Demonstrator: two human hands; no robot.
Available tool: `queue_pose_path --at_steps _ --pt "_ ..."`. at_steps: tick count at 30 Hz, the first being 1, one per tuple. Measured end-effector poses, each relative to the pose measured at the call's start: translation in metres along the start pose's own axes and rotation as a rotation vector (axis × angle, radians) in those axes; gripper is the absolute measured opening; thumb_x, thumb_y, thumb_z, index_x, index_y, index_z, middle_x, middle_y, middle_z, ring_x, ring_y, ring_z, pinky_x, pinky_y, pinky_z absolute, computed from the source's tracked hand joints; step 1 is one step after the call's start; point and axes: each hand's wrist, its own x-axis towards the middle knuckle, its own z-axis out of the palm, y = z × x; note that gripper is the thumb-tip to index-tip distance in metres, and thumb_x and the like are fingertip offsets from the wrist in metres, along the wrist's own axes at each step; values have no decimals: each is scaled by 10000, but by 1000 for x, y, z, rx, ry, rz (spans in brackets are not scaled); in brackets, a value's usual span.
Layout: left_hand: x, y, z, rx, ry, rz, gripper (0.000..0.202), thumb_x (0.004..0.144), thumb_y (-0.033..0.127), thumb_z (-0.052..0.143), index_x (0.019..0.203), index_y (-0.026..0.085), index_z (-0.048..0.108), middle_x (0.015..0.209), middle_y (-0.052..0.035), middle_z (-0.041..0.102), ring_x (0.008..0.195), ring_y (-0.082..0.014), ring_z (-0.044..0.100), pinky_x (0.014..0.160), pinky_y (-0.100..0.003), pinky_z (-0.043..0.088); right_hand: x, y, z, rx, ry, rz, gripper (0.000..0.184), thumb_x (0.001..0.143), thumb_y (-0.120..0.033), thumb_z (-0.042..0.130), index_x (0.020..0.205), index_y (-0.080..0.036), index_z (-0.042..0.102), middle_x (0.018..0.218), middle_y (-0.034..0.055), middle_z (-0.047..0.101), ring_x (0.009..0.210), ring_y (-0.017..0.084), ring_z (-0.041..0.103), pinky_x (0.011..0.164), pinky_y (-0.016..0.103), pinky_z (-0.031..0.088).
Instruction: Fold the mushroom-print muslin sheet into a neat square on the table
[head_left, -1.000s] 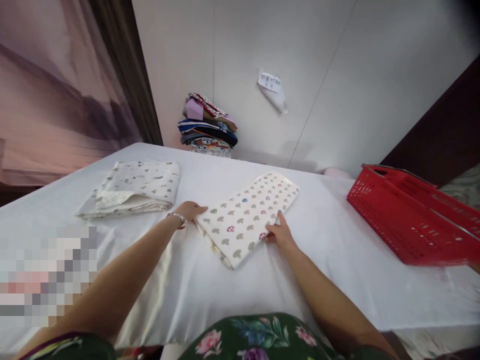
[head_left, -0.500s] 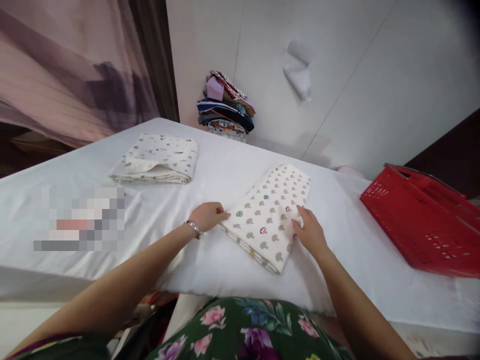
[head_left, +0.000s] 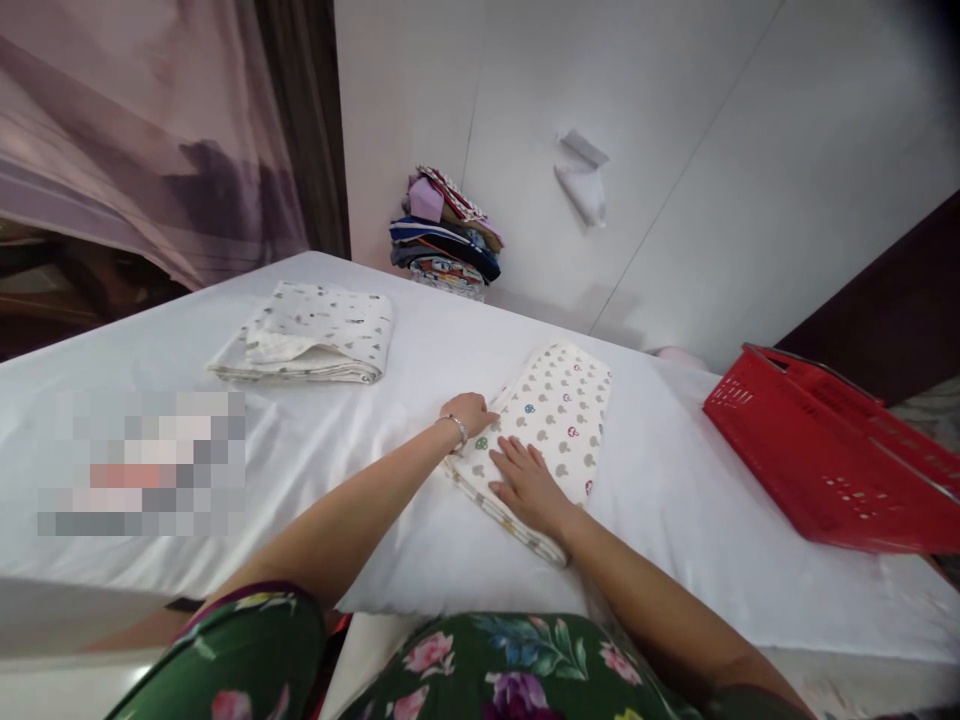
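A folded white cloth (head_left: 562,400) printed with grey, red, blue and green mushroom shapes lies slantwise on the white-covered table (head_left: 420,540). At its left edge, my left hand (head_left: 469,412) has its fingers closed on the fabric; the fingertips are partly hidden. My right hand (head_left: 531,485) rests flat on the cloth's nearer part, fingers stretched out. Layers show along the near edge. Farther left is another folded white cloth (head_left: 322,335) with small dark prints, one corner flap raised a little. Neither hand touches that one.
A red plastic basket (head_left: 817,470) stands at the right end of the table. Beyond the far edge is a stack of folded fabrics (head_left: 446,235) by the white wall (head_left: 675,120). A blurred-out item (head_left: 150,465) lies at left, and a pink curtain (head_left: 150,130) hangs behind.
My left hand has moved right and farther away along the cloth's left edge. My right hand has shifted from the right edge to lie flat on the cloth. The view has tilted slightly.
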Motion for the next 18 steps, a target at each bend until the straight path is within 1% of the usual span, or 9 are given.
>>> queue_pose_path --at_steps 2,4,7,9,11,13,14,15,18 --pt "4 -1 5 6 -1 -10 368 724 489 551 942 201 620 1030 -92 667 928 -232 615 741 -302 464 -1 2 -3 48 9 5 513 905 -432 396 1377 -232 379 1504 77 205 1396 248 117 1111 504 108" --pt "5 -3 9 4 7 -8 354 725 477 552 946 205 602 1015 -85 669 922 -231 616 741 -303 460 0 5 -7 115 37 5 491 895 -424 420 1350 -239 424 1493 77 241 1390 248 149 1107 506 135" --pt "5 -8 15 -6 36 0 330 742 471 535 946 214 571 992 -64 669 918 -221 614 743 -296 448 4 11 -13 175 137 25 461 891 -397 431 1321 -233 466 1475 82 286 1382 243 185 1105 504 159" --pt "4 -9 18 -12 50 9 324 749 464 530 958 217 546 962 -52 670 902 -216 615 734 -295 441 8 16 -14 166 180 71 468 891 -385 428 1330 -227 455 1478 82 278 1385 241 176 1107 507 150" --pt "4 -10 19 -6 63 23 317 756 450 530 974 221 527 933 -45 671 888 -215 616 727 -296 434 12 19 -12 138 155 124 496 883 -388 436 1346 -208 434 1482 95 264 1387 247 166 1108 510 135" --pt "3 -9 19 9 72 45 303 768 439 520 982 225 513 916 -45 672 878 -217 616 721 -300 427 15 21 -10 117 122 144 510 872 -398 454 1338 -191 445 1479 107 270 1383 259 176 1107 510 136" --pt "3 -9 19 14 72 57 293 776 437 512 980 226 509 913 -46 672 871 -216 617 718 -302 424 17 23 -10 117 122 141 490 868 -393 461 1315 -194 475 1465 104 303 1372 259 212 1105 502 157" --pt "2 -9 19 17 69 69 284 783 437 504 975 228 506 912 -47 672 865 -215 617 713 -302 421 20 26 -11 126 140 137 449 866 -372 461 1280 -206 514 1435 94 365 1347 252 279 1097 487 197" --pt "0 -7 19 13 57 83 293 791 455 501 979 231 497 920 -47 669 863 -211 615 701 -299 414 39 38 -21 150 249 162 349 861 -254 428 1160 -252 609 1249 46 573 1168 206 503 1025 414 351"
